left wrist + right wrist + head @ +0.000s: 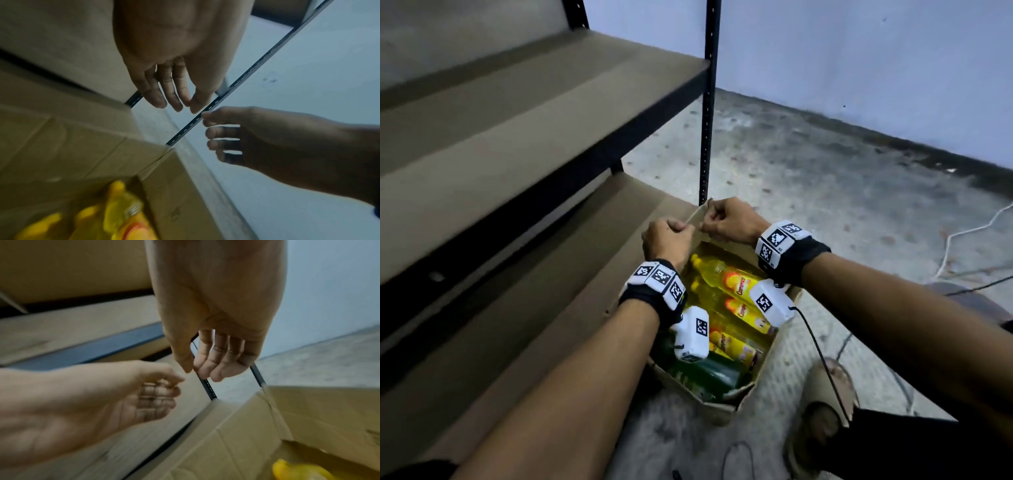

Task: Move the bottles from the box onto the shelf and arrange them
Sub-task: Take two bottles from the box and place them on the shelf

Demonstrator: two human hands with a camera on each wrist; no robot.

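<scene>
Hands, left hand (667, 240) and right hand (726, 219), look curled at the brown cardboard box (774, 373) flap (697, 219), grip unclear; yanking might rip it, toppling yellow plastic bottles (736, 291).

Brown cardboard box (726, 409) on mottled grey floor (825, 178); inside, clear yellow bottles (717, 274) with yellow caps and orange-and-yellow labels bearing red lettering; beside them, dark green bottles (709, 371); tan shelf boards (517, 113) edged in black, on black posts (709, 102) dotted with small holes; pale bluish-white wall (859, 51); black wristbands (796, 258) topped with white blocks printed in black-and-white square codes; white boxes (693, 334) under each wrist carrying the same chequered marks; white cord (969, 231) and black cable (822, 353) across the floor; beige sandal (822, 397) lower right.
</scene>
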